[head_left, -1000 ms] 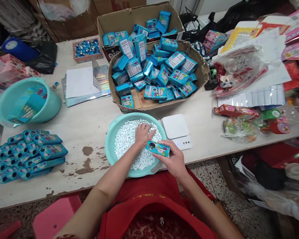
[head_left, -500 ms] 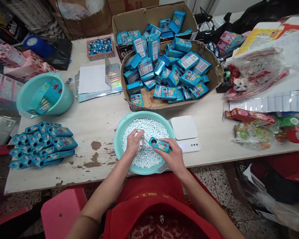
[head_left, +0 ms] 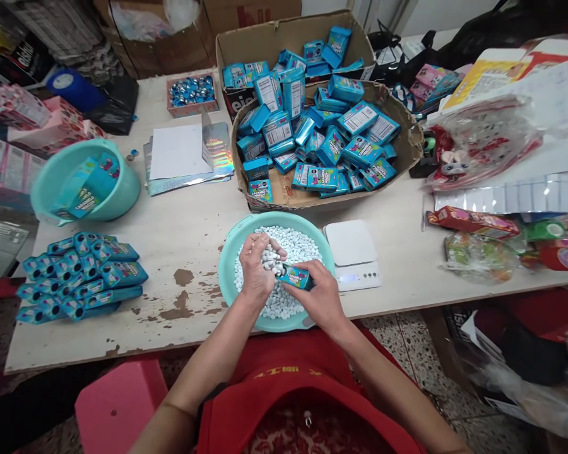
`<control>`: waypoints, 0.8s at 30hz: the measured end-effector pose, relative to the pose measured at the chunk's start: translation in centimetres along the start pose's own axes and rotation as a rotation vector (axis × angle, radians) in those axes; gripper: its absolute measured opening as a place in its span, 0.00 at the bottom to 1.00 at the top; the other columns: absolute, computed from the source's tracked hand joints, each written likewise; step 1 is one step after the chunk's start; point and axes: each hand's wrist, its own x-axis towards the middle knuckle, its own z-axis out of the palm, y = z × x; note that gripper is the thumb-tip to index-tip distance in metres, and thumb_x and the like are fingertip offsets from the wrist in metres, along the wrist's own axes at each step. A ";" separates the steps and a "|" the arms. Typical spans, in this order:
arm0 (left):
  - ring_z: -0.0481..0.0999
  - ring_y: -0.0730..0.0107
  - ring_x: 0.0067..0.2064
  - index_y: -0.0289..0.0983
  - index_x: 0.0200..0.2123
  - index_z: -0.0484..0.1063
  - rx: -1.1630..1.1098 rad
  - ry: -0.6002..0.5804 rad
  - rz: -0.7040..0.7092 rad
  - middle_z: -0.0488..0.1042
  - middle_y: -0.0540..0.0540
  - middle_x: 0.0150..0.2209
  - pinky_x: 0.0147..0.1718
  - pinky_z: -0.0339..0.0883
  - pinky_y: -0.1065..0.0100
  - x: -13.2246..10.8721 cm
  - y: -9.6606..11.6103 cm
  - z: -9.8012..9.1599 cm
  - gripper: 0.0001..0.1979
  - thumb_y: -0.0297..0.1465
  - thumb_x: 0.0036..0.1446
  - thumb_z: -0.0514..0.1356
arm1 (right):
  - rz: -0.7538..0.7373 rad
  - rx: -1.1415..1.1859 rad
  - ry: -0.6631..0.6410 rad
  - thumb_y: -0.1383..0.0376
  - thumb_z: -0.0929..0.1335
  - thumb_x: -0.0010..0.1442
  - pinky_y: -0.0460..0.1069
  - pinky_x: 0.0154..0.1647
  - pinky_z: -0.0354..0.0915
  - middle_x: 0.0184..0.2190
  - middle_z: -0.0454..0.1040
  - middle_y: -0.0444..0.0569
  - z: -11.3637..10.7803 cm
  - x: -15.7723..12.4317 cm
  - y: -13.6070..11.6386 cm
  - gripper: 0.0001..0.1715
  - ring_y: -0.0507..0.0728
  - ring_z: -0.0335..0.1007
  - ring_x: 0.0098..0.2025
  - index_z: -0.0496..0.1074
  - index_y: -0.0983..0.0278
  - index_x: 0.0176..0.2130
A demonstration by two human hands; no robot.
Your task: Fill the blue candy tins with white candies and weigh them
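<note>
My left hand [head_left: 259, 268] is cupped palm up around a heap of small white candies [head_left: 271, 258], over the turquoise basin [head_left: 227, 252]. Its heap touches the open end of a small blue box [head_left: 297, 277]. My right hand [head_left: 322, 293] grips that box from its right side, tilted, above the basin. Many more white candies [head_left: 284, 302] lie in the basin below both hands. Just right of the basin stands a white scale [head_left: 350, 244].
Blue boxes fill a cut cardboard box [head_left: 288, 197] behind the basin. Stacked blue boxes [head_left: 82, 277] stand at the left, below a turquoise bucket [head_left: 127, 189]. A small tray [head_left: 192, 104] holds blue-wrapped pieces. Bagged items [head_left: 478, 258] lie at the right.
My left hand has turned palm up with a heap of candies and moved to the blue box's opening. My right hand has brought the box slightly left.
</note>
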 end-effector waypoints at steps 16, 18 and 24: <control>0.71 0.75 0.24 0.36 0.24 0.63 0.077 0.016 0.068 0.68 0.52 0.22 0.26 0.67 0.71 -0.6 -0.4 1.1 0.15 0.39 0.51 0.63 | -0.009 0.061 0.037 0.62 0.74 0.50 0.54 0.43 0.66 0.36 0.73 0.48 -0.8 0.6 0.1 0.15 0.60 0.71 0.42 0.73 0.59 0.39; 0.71 0.74 0.25 0.36 0.24 0.63 0.088 0.049 0.073 0.68 0.52 0.23 0.26 0.67 0.72 -0.7 -0.5 1.2 0.16 0.39 0.50 0.64 | -0.005 0.079 0.035 0.62 0.74 0.50 0.54 0.43 0.66 0.37 0.73 0.48 -0.8 0.5 0.1 0.15 0.60 0.71 0.42 0.73 0.58 0.40; 0.69 0.76 0.23 0.36 0.23 0.64 0.109 0.067 0.099 0.66 0.53 0.22 0.23 0.64 0.73 -0.8 -0.8 1.4 0.17 0.41 0.51 0.64 | -0.010 0.088 0.054 0.63 0.74 0.50 0.55 0.44 0.66 0.37 0.74 0.48 -0.9 0.3 0.3 0.16 0.60 0.71 0.42 0.73 0.58 0.40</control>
